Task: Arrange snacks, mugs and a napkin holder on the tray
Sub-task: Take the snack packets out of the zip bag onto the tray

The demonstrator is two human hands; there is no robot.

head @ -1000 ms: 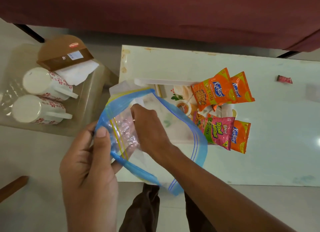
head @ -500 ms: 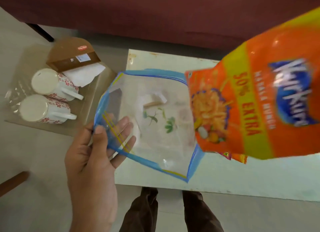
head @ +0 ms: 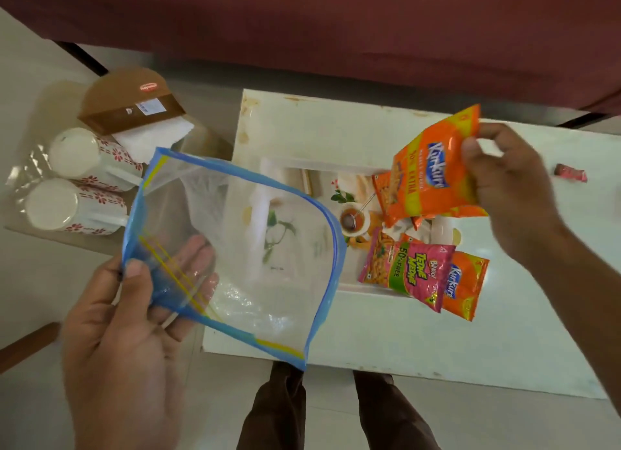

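A: what's the right hand (head: 504, 194) doing?
B: pinching the Kurkure packet (head: 433, 177) above the tray (head: 363, 290), at 1 o'clock. The left hand (head: 111, 332) is gripping the zip bag (head: 268, 264) by its 8 o'clock edge, well apart.

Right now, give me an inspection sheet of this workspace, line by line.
Surface: white table holding a printed tray.
Job's things: pink packet and orange packet lie at the tray's right end; two mugs lie on their sides beside the napkin holder, off the table to the left.
Clutter: small red wrapper on the table, far right.
Hands: left hand pinches a clear zip bag; right hand grips a Kurkure packet above the tray.
Cables: nothing seen.
Surroundings: maroon furniture behind the table; pale floor.
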